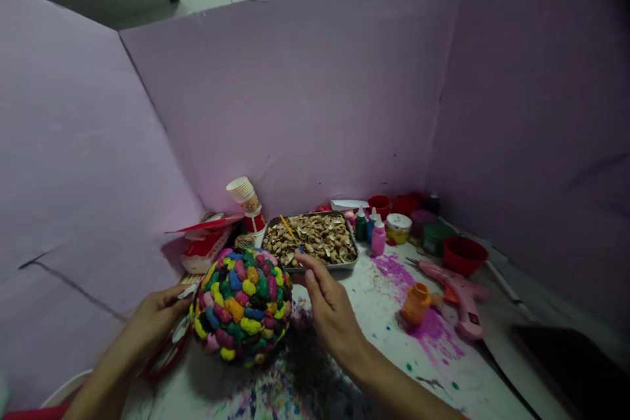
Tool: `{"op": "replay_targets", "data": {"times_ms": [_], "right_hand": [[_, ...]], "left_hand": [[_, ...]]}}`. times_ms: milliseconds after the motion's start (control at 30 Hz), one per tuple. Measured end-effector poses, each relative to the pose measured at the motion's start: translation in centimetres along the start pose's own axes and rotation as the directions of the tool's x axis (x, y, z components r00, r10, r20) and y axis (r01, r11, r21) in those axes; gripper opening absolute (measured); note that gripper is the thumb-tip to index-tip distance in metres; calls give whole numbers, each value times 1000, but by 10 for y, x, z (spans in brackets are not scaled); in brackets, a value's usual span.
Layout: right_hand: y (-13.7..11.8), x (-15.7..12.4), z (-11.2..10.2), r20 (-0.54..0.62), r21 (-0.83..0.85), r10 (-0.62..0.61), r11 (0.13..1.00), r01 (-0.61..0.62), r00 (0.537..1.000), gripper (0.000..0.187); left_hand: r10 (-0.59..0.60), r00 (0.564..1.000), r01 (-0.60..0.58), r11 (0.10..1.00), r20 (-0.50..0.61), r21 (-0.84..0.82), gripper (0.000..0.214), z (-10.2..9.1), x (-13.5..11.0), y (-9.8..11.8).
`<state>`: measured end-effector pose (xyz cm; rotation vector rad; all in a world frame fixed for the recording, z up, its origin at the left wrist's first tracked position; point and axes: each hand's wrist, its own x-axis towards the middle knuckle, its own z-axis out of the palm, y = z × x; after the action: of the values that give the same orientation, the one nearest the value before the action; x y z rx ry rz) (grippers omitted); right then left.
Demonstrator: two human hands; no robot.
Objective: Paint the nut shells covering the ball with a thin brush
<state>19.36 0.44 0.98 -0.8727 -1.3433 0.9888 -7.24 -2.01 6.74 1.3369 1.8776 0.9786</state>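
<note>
A round ball-shaped piece [242, 307], covered in shell-like bits painted yellow, green, blue, pink, orange and black, is held up over the paint-stained table. My left hand [160, 315] grips its left edge, thumb and fingers closed near a small white bit. On the opposite side, my right hand [337, 318] supports the ball; its index finger and thumb show, while other fingertips pass behind the ball. Just beyond my right fingertips, a thin yellow-handled paintbrush [289, 228] with a blue end lies over a metal tray [352, 265] of brown shells.
Stacked paper cups [242, 191] and a red-and-white packet [207, 249] stand back left. Paint bottles, including a pink one [378, 239], line the back right. Nearer are an orange paint pot [416, 305], a pink glue gun [460, 295] and a red cup [464, 257]. Purple panels [315, 98] enclose the table.
</note>
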Motion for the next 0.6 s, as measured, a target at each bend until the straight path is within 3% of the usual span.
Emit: {"op": "replay_targets", "data": {"times_ms": [200, 400, 500, 600], "right_hand": [[-23, 14, -22, -123, 253, -32, 966, 62, 992, 38], [-60, 26, -75, -373, 177, -152, 957, 231, 915, 33], [-66, 29, -94, -389, 223, -113, 951, 212, 914, 37], [-67, 32, -98, -346, 269, -56, 950, 156, 937, 40]], "left_hand": [[10, 1000, -7, 993, 19, -121, 33, 1, 1, 3], [81, 997, -82, 991, -17, -102, 34, 9, -4, 11], [113, 993, -114, 991, -17, -64, 37, 11, -3, 7], [175, 984, -175, 984, -38, 10, 39, 11, 1, -1]]}}
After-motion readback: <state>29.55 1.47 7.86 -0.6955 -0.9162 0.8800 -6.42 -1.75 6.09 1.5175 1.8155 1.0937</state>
